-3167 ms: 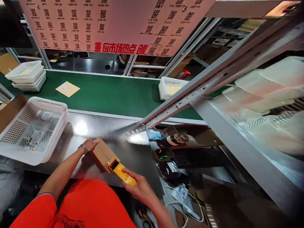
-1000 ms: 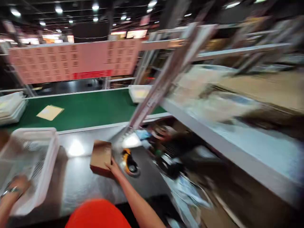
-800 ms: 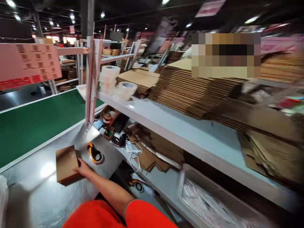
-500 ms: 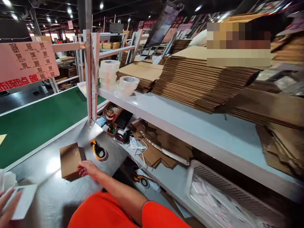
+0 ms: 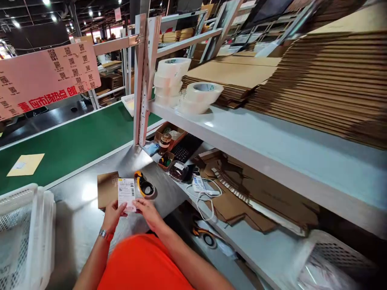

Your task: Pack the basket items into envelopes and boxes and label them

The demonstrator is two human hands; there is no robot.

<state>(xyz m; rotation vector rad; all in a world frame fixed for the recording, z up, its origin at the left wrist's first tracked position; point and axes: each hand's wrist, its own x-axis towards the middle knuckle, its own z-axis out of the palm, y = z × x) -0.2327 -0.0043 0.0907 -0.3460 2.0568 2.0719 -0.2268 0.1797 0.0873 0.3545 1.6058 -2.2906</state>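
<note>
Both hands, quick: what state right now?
Left hand: closed, holding the label's lower left corner.
Right hand: closed, holding its lower right corner.

"What colours are reaching you?"
"I have a white label (image 5: 126,192) printed in black, yellow at one corner, and a brown box (image 5: 105,189) with paler lettering."
"And the tape dispenser (image 5: 139,182)?"
"I read it as orange and black."
"Further off?"
"I see a plain green belt (image 5: 90,131) and a pink board (image 5: 32,74) patterned with black codes and red characters."

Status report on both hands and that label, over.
Left fingers and right fingers pinching printed label near its lower end. Label partly hides cardboard box. Tape dispenser close by, right of label.
</note>
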